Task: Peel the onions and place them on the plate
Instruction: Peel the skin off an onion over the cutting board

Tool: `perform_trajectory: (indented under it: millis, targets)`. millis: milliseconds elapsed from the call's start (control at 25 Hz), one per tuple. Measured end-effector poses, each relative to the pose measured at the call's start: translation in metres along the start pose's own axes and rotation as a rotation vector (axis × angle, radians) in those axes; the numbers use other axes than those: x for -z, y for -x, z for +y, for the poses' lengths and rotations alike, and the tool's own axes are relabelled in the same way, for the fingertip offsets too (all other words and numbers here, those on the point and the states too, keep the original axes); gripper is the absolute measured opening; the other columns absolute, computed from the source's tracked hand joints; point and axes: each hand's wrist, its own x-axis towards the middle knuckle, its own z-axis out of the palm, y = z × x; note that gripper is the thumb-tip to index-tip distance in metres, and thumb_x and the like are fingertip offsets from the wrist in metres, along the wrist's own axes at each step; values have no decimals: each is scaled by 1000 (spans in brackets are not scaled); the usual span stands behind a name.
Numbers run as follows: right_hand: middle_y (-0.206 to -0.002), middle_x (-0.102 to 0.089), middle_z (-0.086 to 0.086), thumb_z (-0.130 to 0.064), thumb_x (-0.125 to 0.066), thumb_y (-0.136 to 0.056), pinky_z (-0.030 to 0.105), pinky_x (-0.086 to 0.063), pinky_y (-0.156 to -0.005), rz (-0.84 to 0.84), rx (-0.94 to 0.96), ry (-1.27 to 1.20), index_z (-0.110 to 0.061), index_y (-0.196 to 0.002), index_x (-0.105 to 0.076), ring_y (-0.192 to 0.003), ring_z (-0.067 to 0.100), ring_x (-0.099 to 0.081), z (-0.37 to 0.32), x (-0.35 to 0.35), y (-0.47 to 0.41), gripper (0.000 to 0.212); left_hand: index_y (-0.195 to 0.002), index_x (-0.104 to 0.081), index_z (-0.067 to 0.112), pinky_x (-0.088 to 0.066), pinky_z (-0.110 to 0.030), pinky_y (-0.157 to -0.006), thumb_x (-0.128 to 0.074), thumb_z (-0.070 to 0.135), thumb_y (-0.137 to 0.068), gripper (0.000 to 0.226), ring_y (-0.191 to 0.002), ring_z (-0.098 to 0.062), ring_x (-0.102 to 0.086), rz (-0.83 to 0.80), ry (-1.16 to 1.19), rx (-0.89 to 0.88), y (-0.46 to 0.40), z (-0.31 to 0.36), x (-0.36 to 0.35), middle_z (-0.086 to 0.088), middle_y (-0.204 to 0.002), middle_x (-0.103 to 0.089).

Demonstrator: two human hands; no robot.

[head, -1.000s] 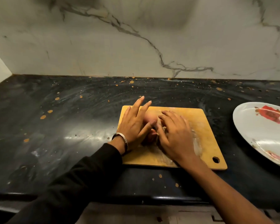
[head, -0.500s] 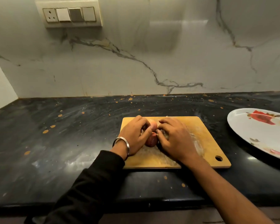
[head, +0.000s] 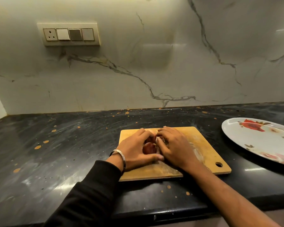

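A person stands at a dark counter (head: 59, 154) with both hands cupped together over a wooden cutting board (head: 203, 149). Between the palms sit reddish onions (head: 149, 147), mostly hidden; only a patch of red skin shows in the gap between the hands. So little of them is visible that I cannot tell which way their long axis runs or where the root ends point.

The left hand (head: 134, 149) curls around the onions from the left, its thumb stretched along the near side until it meets the other hand. A metal bangle (head: 120, 154) circles that wrist, above a black sleeve (head: 88, 194). The right hand (head: 175, 148), on a bare forearm, curls around them from the right, fingertips bent down onto the top of the onions near the far edge of the board. Both hands are grasping the onions.

Well off to the right of the right hand lies a white oval plate (head: 246, 133) printed with red flowers. Beyond the hands rises a veined marble wall, with a switch panel (head: 69, 34) up and to the left of them.
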Motion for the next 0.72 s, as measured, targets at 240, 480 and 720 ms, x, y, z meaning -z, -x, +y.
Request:
perform_trajectory:
  millis: [240, 480, 720]
  targets:
    - [-108, -71, 1, -27, -53, -92, 35, -50, -96, 36, 16, -39, -15, -105, -71, -107, 17, -62, -3, 5, -1, 25, -114, -59, 32, -55, -29, -82, -78, 43, -76, 44, -93, -4, -58, 65, 139, 5, -1, 1, 1, 14, -108, -60]
    - [-101, -70, 0, -31, -45, -94, 33, -48, -85, 151, -24, -117, -13, -103, -71, -95, 12, -59, -5, 13, -1, 33, -112, -64, 18, -51, -19, -62, -71, 18, -88, 24, -81, -9, -65, 119, 811, 204, -5, 9, 6, -1, -99, -69]
    - [-98, -69, -15, -38, -58, -94, 25, -48, -78, 166, -4, -319, -24, -103, -73, -95, 4, -60, -10, 20, -17, 22, -116, -60, 15, -53, -23, -65, -61, 14, -95, 21, -85, -11, -67, 196, 911, 216, -9, 8, 12, -5, -109, -68]
